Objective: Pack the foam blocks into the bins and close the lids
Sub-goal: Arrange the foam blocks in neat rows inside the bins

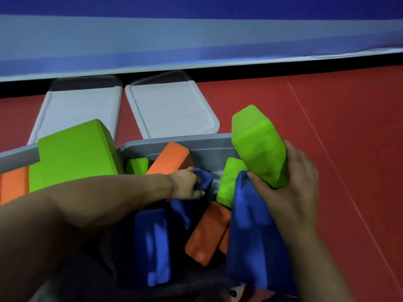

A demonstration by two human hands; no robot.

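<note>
— Over the grey bin (pixel 209 147), what are the hands doing?
— Right hand (pixel 290 188) curls its grip round a green foam block (pixel 258 144), held tilted above the bin's right side. Left hand (pixel 187 182) reaches inside, fingers pinching a blue block (pixel 204 177).
— What else lies in that bin?
— Orange blocks (pixel 207 232), more blue and green ones, jumbled. Left of it a second bin (pixel 17 158) holds a large green block (pixel 74 153).
— Lids?
— Two grey lids (pixel 172 110) lie flat on the red floor (pixel 338 127) behind the bin.
— Any writing?
— None legible
</note>
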